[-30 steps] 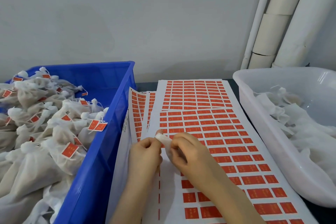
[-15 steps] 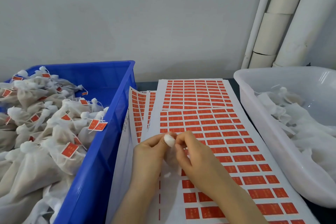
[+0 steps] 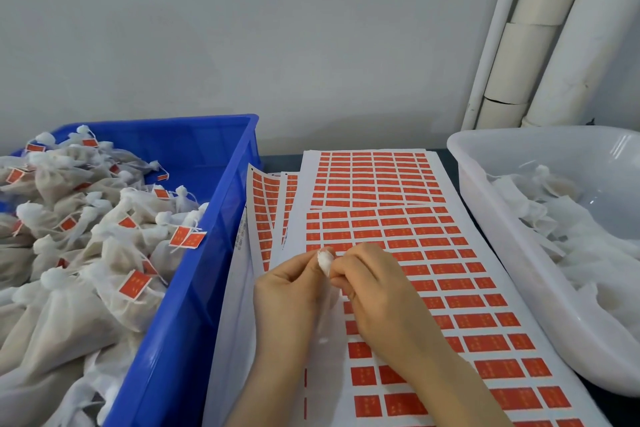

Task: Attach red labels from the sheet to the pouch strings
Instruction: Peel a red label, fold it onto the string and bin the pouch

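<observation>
A small white mesh pouch (image 3: 325, 262) is held between both hands above the sheet of red labels (image 3: 433, 274). My left hand (image 3: 287, 291) pinches its gathered top from the left. My right hand (image 3: 374, 291) has its fingers curled against the pouch from the right. The pouch's body hangs down between the hands, mostly hidden. Its string is not visible, and I see no label in either hand.
A blue crate (image 3: 194, 270) on the left holds several labelled pouches (image 3: 135, 284). A white tub (image 3: 502, 218) on the right holds unlabelled pouches (image 3: 588, 253). More label sheets (image 3: 374, 177) lie fanned behind the front one. White pipes (image 3: 540, 38) stand at the back right.
Both hands stay together over the sheet. The pouch's bunched top has turned between the fingertips, and the hands have shifted slightly.
</observation>
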The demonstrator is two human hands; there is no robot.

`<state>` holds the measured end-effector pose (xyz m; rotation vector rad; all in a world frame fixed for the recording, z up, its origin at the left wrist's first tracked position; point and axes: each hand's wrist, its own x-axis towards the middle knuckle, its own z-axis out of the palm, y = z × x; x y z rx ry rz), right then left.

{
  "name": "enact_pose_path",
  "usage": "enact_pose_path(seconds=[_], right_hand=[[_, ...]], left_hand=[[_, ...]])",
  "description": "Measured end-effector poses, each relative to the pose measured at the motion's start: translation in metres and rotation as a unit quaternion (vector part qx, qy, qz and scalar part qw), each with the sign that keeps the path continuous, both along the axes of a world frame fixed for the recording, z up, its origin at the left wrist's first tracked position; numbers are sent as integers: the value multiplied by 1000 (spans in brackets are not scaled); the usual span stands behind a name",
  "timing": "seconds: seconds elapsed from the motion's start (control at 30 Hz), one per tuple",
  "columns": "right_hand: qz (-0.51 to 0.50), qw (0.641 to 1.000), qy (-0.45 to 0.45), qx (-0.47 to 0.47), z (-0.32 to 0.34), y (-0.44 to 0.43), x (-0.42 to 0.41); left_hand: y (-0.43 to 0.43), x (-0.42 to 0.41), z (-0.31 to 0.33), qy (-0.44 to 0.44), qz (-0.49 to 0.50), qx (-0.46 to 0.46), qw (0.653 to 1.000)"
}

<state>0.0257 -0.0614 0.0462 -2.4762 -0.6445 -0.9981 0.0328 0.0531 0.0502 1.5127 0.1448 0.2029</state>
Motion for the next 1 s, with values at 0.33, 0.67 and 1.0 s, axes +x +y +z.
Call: enact_pose_path(seconds=[0.33,0.67,1.0], right_hand=[[-30,997,-45,-57,-5,14,-5],[-27,994,-1,106,1,15,-6],[28,955,121,270,8,4,-7]], left_hand=[[2,5,-13,-20,69,18,997],[-1,3,-6,-18,2,-9,1000],[3,4,-1,-21,-75,4,997]])
